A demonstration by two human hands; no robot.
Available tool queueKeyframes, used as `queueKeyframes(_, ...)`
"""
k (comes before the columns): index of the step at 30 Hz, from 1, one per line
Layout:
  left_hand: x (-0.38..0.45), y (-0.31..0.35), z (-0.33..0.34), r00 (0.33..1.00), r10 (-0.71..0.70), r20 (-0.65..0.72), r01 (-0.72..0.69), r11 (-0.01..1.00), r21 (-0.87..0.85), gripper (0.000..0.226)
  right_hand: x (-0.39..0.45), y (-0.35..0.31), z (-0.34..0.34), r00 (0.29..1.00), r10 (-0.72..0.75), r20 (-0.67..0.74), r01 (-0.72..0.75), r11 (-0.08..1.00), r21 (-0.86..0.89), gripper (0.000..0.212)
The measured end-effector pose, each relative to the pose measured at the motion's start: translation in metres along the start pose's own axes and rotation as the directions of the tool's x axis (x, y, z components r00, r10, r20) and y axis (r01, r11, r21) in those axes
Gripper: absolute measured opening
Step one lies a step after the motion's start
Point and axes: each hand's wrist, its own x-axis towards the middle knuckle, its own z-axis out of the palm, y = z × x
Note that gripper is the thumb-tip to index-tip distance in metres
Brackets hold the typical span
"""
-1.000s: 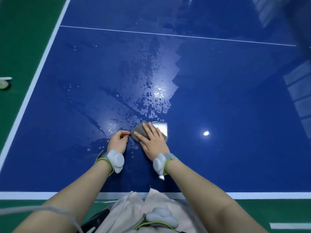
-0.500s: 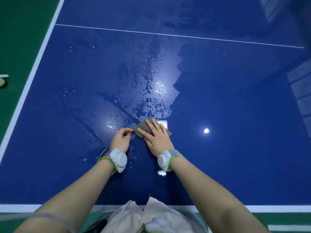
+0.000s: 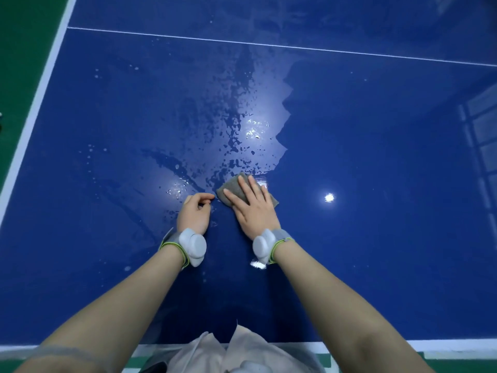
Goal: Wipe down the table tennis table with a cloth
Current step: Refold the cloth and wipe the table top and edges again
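Nearest to the person, both forearms reach over the white edge line of the blue table point(image 3: 376, 238). The left hand point(image 3: 194, 212) rests on the table just left of the cloth point(image 3: 233, 187), its grip curled, holding nothing. The right hand point(image 3: 254, 208) lies flat on the grey cloth, fingers straight and spread, pressing it down. Beyond the cloth, water drops point(image 3: 236, 125) cover the surface.

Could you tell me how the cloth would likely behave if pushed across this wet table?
The cloth looks thin and limp, so it would probably bunch unless pressed flat, as the right hand does. It should glide easily on the glossy, wet table.
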Motion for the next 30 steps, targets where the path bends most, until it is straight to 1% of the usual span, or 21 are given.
queueKeyframes(1, 0.003, 0.002, 0.001, 1.0, -0.003, -0.001, 0.003, 1.0, -0.006, 0.025, 0.002, 0.011, -0.001, 0.999, -0.042, 0.009, 0.043, 0.999, -0.02, 0.047)
queueKeyframes(2, 0.005, 0.004, 0.002, 1.0, -0.009, -0.005, 0.009, 1.0, -0.007, 0.025, 0.005, 0.021, -0.005, 0.999, -0.036, -0.018, 0.036, 0.999, -0.029, 0.047)
queueKeyframes(3, 0.006, 0.005, 0.002, 1.0, -0.012, -0.008, 0.012, 1.0, -0.004, 0.025, 0.009, 0.031, -0.007, 0.997, 0.022, -0.078, -0.024, 0.999, -0.023, 0.045)
queueKeyframes(4, 0.007, 0.006, 0.003, 1.0, -0.015, -0.012, 0.015, 1.0, 0.002, 0.025, 0.013, 0.039, -0.011, 0.984, 0.118, -0.132, -0.12, 0.993, -0.006, 0.043)
queueKeyframes(7, 0.011, 0.007, 0.005, 0.999, -0.018, -0.043, 0.019, 1.0, 0.021, 0.025, 0.027, 0.052, -0.019, 0.895, 0.431, -0.119, -0.424, 0.902, 0.079, 0.043)
queueKeyframes(9, 0.014, 0.009, 0.006, 0.997, -0.026, -0.079, 0.03, 0.999, 0.039, 0.025, 0.035, 0.044, -0.021, 0.825, 0.543, -0.154, -0.529, 0.839, 0.124, 0.045)
queueKeyframes(10, 0.018, 0.01, 0.009, 0.994, -0.026, -0.102, 0.03, 0.999, 0.039, 0.026, 0.04, 0.038, -0.018, 0.807, 0.567, -0.165, -0.55, 0.823, 0.142, 0.046)
queueKeyframes(11, 0.021, 0.012, 0.011, 0.991, -0.024, -0.129, 0.029, 0.999, 0.038, 0.027, 0.043, 0.029, -0.014, 0.815, 0.557, -0.162, -0.538, 0.83, 0.148, 0.046)
queueKeyframes(12, 0.022, 0.014, 0.012, 0.988, -0.019, -0.155, 0.025, 0.999, 0.04, 0.028, 0.043, 0.019, -0.01, 0.849, 0.504, -0.157, -0.487, 0.863, 0.135, 0.046)
queueKeyframes(14, 0.03, 0.02, 0.016, 0.981, 0.002, -0.194, 0.009, 0.998, 0.058, 0.03, 0.043, 0.009, -0.006, 0.938, 0.315, -0.147, -0.306, 0.949, 0.08, 0.045)
queueKeyframes(15, 0.033, 0.022, 0.017, 0.979, 0.019, -0.205, -0.003, 0.997, 0.079, 0.031, 0.041, 0.011, -0.006, 0.966, 0.215, -0.145, -0.21, 0.977, 0.046, 0.045)
queueKeyframes(17, 0.041, 0.027, 0.02, 0.972, 0.06, -0.227, -0.03, 0.991, 0.134, 0.034, 0.044, 0.033, -0.009, 0.988, 0.064, -0.141, -0.067, 0.998, -0.011, 0.044)
queueKeyframes(18, 0.043, 0.029, 0.021, 0.968, 0.081, -0.237, -0.043, 0.986, 0.159, 0.035, 0.046, 0.045, -0.011, 0.988, 0.032, -0.151, -0.038, 0.999, -0.036, 0.043)
queueKeyframes(19, 0.046, 0.031, 0.022, 0.964, 0.099, -0.246, -0.054, 0.981, 0.184, 0.036, 0.048, 0.055, -0.017, 0.986, 0.059, -0.158, -0.065, 0.997, -0.034, 0.042)
queueKeyframes(21, 0.051, 0.033, 0.022, 0.957, 0.13, -0.258, -0.069, 0.97, 0.232, 0.036, 0.057, 0.07, -0.024, 0.955, 0.247, -0.166, -0.248, 0.969, 0.013, 0.041)
queueKeyframes(23, 0.057, 0.034, 0.023, 0.951, 0.158, -0.265, -0.086, 0.96, 0.266, 0.036, 0.068, 0.076, -0.029, 0.876, 0.447, -0.183, -0.44, 0.894, 0.079, 0.043)
queueKeyframes(24, 0.06, 0.035, 0.023, 0.949, 0.17, -0.265, -0.094, 0.956, 0.278, 0.035, 0.074, 0.073, -0.03, 0.841, 0.506, -0.19, -0.496, 0.862, 0.101, 0.044)
queueKeyframes(25, 0.063, 0.036, 0.023, 0.947, 0.182, -0.264, -0.102, 0.951, 0.29, 0.035, 0.079, 0.067, -0.028, 0.825, 0.534, -0.186, -0.523, 0.845, 0.109, 0.045)
queueKeyframes(26, 0.066, 0.036, 0.025, 0.944, 0.196, -0.265, -0.111, 0.946, 0.303, 0.035, 0.084, 0.059, -0.025, 0.832, 0.524, -0.181, -0.515, 0.852, 0.097, 0.045)
queueKeyframes(27, 0.068, 0.037, 0.026, 0.941, 0.211, -0.266, -0.121, 0.94, 0.318, 0.035, 0.087, 0.05, -0.022, 0.864, 0.467, -0.19, -0.461, 0.884, 0.075, 0.045)
queueKeyframes(30, 0.076, 0.039, 0.031, 0.926, 0.26, -0.274, -0.15, 0.919, 0.365, 0.036, 0.088, 0.038, -0.016, 0.969, 0.177, -0.17, -0.18, 0.984, -0.004, 0.044)
